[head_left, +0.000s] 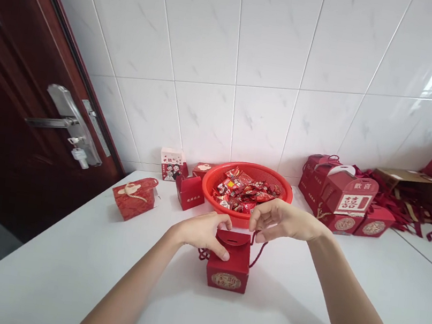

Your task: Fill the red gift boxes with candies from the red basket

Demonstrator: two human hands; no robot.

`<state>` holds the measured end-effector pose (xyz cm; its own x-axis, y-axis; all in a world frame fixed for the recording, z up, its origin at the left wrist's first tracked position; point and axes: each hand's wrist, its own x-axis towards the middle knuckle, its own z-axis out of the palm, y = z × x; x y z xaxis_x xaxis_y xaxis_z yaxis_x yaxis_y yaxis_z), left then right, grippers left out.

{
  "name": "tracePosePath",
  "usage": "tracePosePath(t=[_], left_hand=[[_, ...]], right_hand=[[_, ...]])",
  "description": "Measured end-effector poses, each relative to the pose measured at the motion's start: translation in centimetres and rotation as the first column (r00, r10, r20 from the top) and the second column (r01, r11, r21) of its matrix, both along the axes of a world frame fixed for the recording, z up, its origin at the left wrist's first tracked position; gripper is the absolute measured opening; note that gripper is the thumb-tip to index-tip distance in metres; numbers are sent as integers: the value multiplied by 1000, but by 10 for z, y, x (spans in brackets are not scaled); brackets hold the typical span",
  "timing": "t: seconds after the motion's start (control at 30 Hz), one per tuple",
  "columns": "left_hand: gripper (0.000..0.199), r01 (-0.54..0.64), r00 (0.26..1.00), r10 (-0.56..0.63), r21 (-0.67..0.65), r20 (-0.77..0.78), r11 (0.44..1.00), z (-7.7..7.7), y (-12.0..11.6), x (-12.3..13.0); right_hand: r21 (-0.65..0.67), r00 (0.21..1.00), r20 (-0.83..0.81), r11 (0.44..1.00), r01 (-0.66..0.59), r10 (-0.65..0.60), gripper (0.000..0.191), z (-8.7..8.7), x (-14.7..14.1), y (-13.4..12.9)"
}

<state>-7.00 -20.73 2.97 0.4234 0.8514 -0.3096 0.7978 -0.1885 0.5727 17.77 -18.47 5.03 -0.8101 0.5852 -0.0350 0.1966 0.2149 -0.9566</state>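
A small red box (229, 267) with a gold emblem on its front stands upright on the white table, in front of a red basket. My left hand (211, 233) rests against its left side, the thumb on the sloping front panel and the fingers apart behind. Over the box's right rear corner, my right hand (278, 221) has its thumb and fingers curled at the dark red cord (257, 256), which loops down the right side. More cord bunches at the left side, below my left hand.
The red basket (247, 216) holds wrapped sweets. Several small boxes stand at the left, including a patterned one (135, 201). Stacked red boxes (348, 201) and a brown carton (411, 183) with ribbons are at the right. Behind is a tiled wall; a door is at left.
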Motion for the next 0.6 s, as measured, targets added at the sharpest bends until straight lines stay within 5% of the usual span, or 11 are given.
tracePosePath(t=[0.2, 0.37, 0.47, 0.6], left_hand=[[74, -98, 947, 111, -57, 301, 994, 18, -5, -10], [58, -112, 683, 146, -95, 716, 989, 37, -15, -10], [47, -108, 563, 146, -103, 813, 989, 39, -21, -1], [42, -44, 558, 91, -79, 825, 996, 35, -24, 9]], right_hand=[[-38, 972, -159, 985, 169, -173, 32, 12, 2, -10], [12, 950, -221, 973, 231, -223, 30, 21, 3, -20], [14, 936, -240, 963, 270, -259, 31, 23, 0, -26], [76, 926, -232, 944, 321, -296, 35, 20, -8, -29]])
